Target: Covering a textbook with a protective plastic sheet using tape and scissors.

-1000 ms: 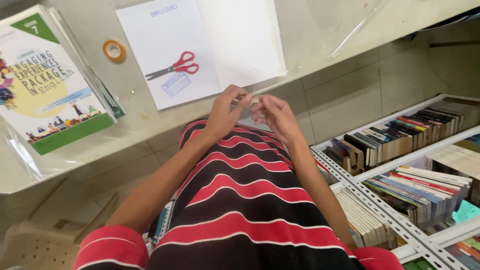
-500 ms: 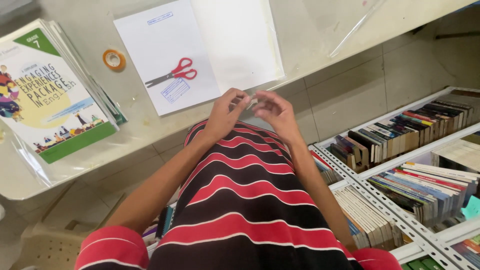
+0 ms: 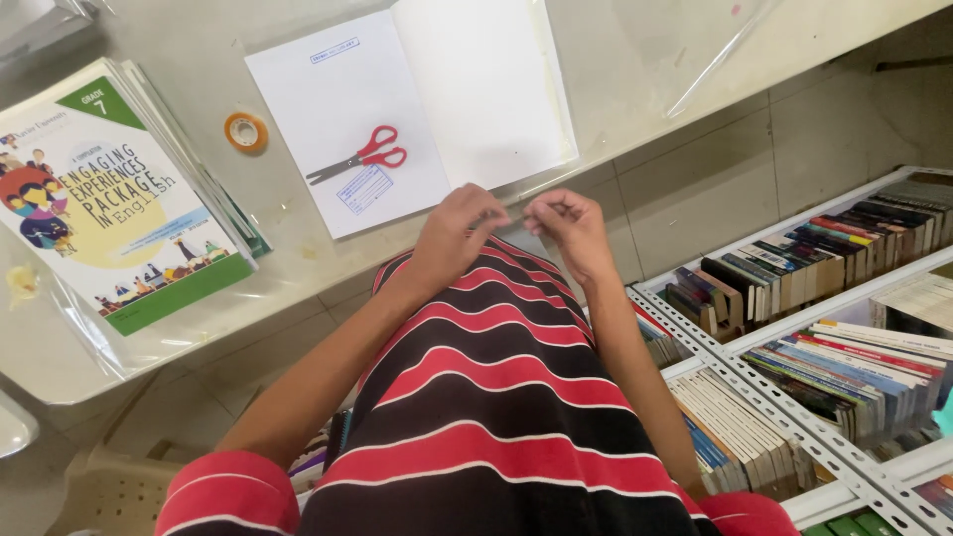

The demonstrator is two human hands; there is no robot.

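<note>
My left hand [image 3: 452, 236] and my right hand [image 3: 573, 230] meet over my striped shirt, just below the table edge. Both pinch the ends of a thin clear strip [image 3: 517, 218] stretched between their fingertips; it is too small to tell what it is. Just beyond the hands an open book [image 3: 417, 89] with blank white pages lies on the table inside a clear plastic cover. Red-handled scissors [image 3: 362, 159] rest on its left page.
A small roll of tape [image 3: 245, 131] lies left of the open book. Further left sits a stack of plastic-covered textbooks [image 3: 109, 199]. A clear plastic sheet [image 3: 715, 50] lies at the far right of the table. Metal shelves of books [image 3: 824, 288] stand to my right.
My hands have drawn slightly apart, with the thin strip now showing between the fingertips. They stay at the table edge.
</note>
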